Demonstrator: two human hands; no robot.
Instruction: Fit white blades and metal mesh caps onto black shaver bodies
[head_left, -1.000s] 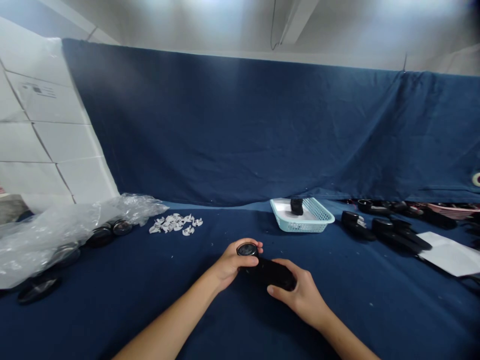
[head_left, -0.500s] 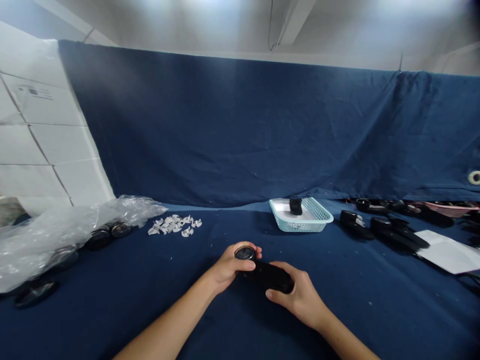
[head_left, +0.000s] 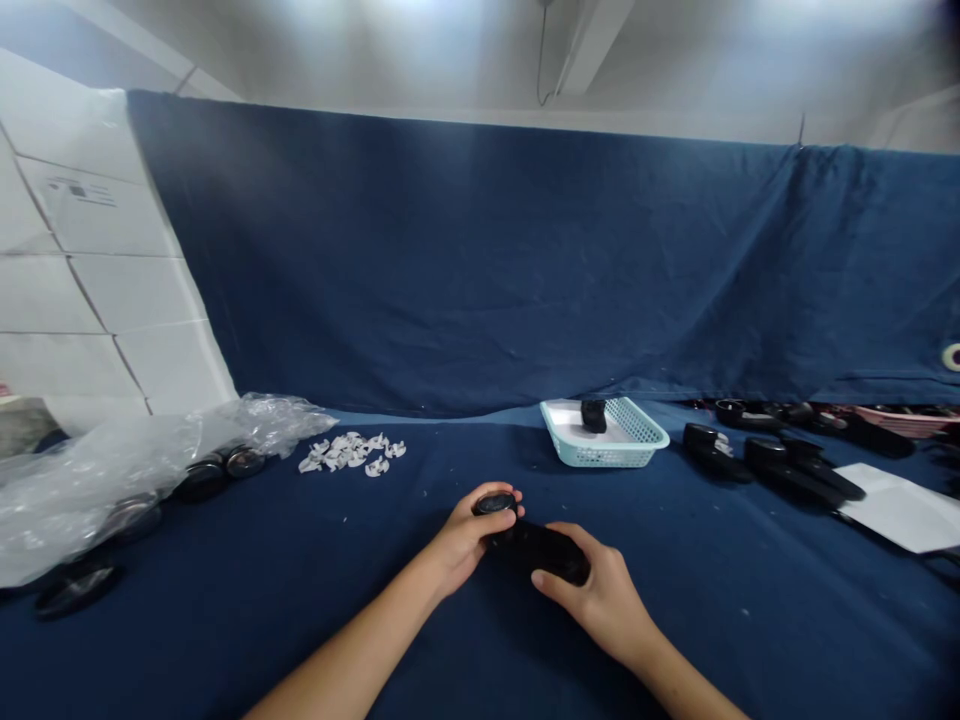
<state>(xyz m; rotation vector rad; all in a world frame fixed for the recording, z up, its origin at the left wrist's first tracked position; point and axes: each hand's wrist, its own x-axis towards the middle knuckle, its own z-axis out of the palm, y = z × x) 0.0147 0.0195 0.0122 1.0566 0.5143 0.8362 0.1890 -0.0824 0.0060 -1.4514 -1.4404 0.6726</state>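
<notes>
1. A dark blue cloth curtain (head_left: 450, 260) hangs across the far side in front of me, its lower edge meeting the table.
2. The table, covered in dark blue cloth (head_left: 262, 620), spreads out below it.
3. To the left, large white blocks (head_left: 139, 290) are stacked up like a wall, one bearing printed marks.
4. Crumpled clear plastic sheeting (head_left: 82, 490) lies at their foot, partly over some glossy black rounded pieces (head_left: 244, 460).
5. Over on the right, a white sheet of paper (head_left: 900, 505) lies beside long black parts (head_left: 795, 475).
6. Near the curtain sits a pale blue perforated plastic basket (head_left: 611, 457), with a small black item (head_left: 594, 416) inside.
7. The right hand (head_left: 607, 590) is curled partway closed around the near end of a long matt-black piece (head_left: 544, 550), held above the table's middle.
8. The left hand (head_left: 465, 540) is bent closed around a black round disc (head_left: 495, 503) at that piece's other end, thumb across its near edge; whether the two are joined, I can't tell.
9. Small white curved bits (head_left: 345, 452) lie scattered left of the basket.
</notes>
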